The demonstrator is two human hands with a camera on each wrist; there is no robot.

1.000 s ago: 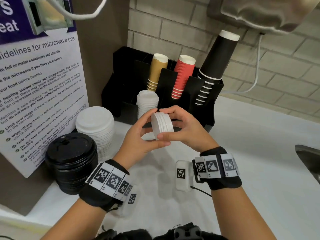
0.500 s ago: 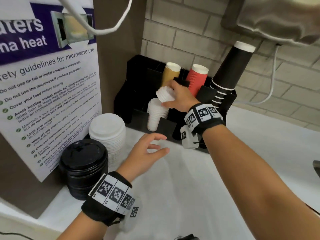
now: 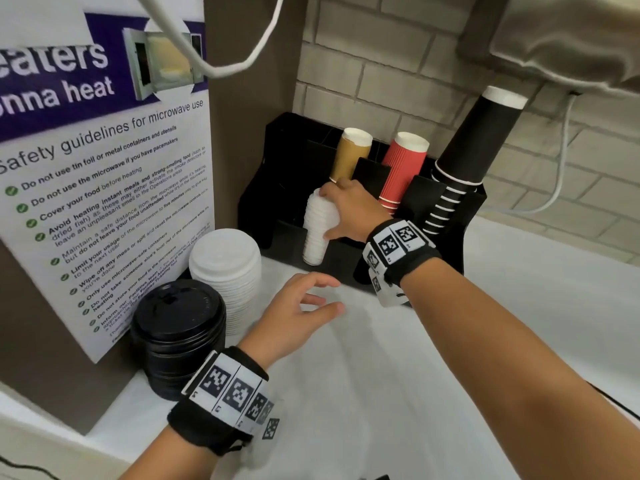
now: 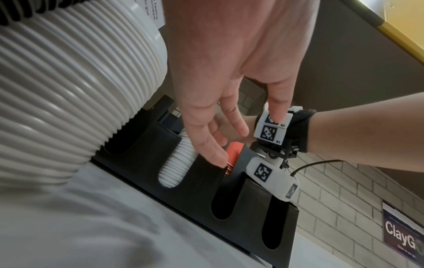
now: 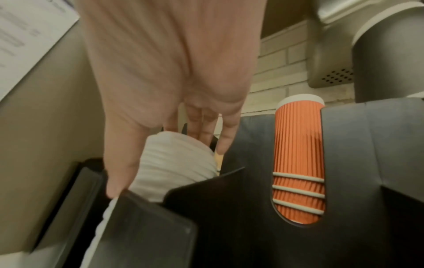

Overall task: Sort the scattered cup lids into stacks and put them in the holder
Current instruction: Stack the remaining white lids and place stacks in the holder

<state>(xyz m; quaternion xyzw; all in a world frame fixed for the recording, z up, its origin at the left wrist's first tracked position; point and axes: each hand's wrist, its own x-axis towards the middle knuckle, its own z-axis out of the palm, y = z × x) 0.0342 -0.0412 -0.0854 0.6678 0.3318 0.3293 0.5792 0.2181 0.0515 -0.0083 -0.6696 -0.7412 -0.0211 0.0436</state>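
A stack of small white lids [image 3: 317, 237] [image 5: 179, 163] [image 4: 176, 163] stands in a front slot of the black holder [image 3: 277, 188] [image 5: 229, 217] [image 4: 241, 208]. My right hand [image 3: 325, 214] [image 5: 167, 170] holds the upper lids of that stack, fingers over the top and thumb down its side. A tall stack of large white lids [image 3: 225, 271] [image 4: 69, 90] and a stack of black lids [image 3: 180, 327] stand on the counter left of the holder. Above the counter in front of the holder hovers my left hand [image 3: 325, 294] [image 4: 247, 137], with its fingers spread and holding nothing.
Tan cups [image 3: 349, 157], red cups [image 3: 401, 171] [image 5: 298, 145] and tall black cups [image 3: 474, 143] fill the holder's rear slots. A microwave safety poster [image 3: 104, 188] covers the left wall. A white cable [image 3: 557, 174] runs along the brick wall [image 3: 398, 64]. The white counter [image 3: 415, 375] stretches right.
Both hands held a small lid stack a second ago. The left hand let go; the right hand carried the lids to the holder and set them on the small stack.
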